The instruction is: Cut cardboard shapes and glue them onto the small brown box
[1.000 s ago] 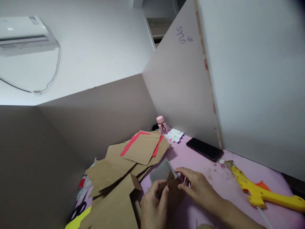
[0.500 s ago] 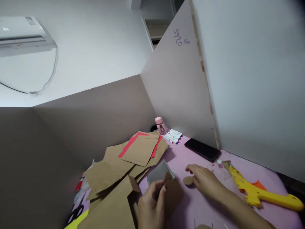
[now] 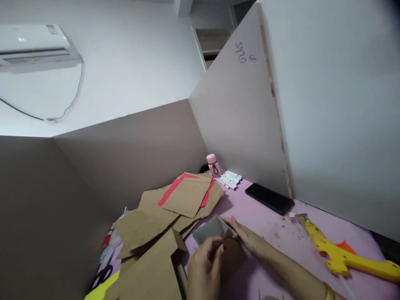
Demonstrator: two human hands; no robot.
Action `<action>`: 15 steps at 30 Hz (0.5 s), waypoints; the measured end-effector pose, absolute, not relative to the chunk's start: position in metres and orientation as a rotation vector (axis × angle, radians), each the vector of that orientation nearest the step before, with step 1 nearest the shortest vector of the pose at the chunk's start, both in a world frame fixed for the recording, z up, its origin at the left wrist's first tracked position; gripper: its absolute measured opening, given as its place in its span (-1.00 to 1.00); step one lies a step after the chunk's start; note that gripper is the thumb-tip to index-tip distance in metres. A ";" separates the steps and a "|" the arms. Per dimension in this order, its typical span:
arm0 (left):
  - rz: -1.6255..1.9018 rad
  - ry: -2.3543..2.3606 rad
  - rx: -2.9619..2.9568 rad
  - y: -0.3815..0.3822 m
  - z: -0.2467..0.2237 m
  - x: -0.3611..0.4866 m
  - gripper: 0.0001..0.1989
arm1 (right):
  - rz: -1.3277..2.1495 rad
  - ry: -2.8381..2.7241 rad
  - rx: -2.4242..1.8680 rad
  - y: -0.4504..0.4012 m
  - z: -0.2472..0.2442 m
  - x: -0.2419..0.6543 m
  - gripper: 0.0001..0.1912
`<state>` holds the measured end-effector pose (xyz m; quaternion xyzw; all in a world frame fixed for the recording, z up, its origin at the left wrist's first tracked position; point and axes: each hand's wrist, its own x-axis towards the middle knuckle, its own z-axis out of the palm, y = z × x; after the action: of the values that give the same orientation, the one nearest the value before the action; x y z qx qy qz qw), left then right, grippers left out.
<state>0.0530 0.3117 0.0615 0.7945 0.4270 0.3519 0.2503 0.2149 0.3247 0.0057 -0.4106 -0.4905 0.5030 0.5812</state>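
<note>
My left hand (image 3: 206, 264) is closed in a pinch on the near brown cardboard side of a small box. The box's grey-lined inside (image 3: 206, 232) shows open at the top, and its brown front panel (image 3: 231, 256) faces me. Against the right side of the box lies my right hand (image 3: 242, 235), fingers stretched along the wall toward the far corner and thumb side hidden near the front panel. Whether a small cardboard disc sits under that hand cannot be seen. Part of another round cardboard piece (image 3: 270, 298) shows at the bottom edge.
Brown cardboard sheets (image 3: 150, 221) with red paper (image 3: 175, 189) are piled on the left. Scissors (image 3: 101, 277) lie beyond. A pink bottle (image 3: 213, 166), several markers (image 3: 230, 180) and a phone (image 3: 269, 198) stand or lie behind. A yellow glue gun (image 3: 340, 256) is right.
My right hand has moved left from the table to the side of the box. The cardboard disc that lay by its fingers no longer shows there. My left hand keeps its pinch.
</note>
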 end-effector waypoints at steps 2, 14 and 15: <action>0.923 1.161 2.144 0.312 0.064 0.052 -0.80 | 1.117 -1.106 -0.987 0.320 0.009 0.217 -0.28; 0.817 1.184 2.096 0.306 0.074 0.054 -0.79 | 0.619 -1.660 -1.133 0.296 0.035 0.224 -0.86; 0.810 1.179 2.094 0.306 0.075 0.054 -0.79 | 0.617 -1.665 -1.138 0.297 0.035 0.224 -0.86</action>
<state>0.0538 0.3061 0.0755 0.7882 0.4438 0.3047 0.2981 0.2240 0.2966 0.0347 -0.4691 -0.6866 0.2543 0.4938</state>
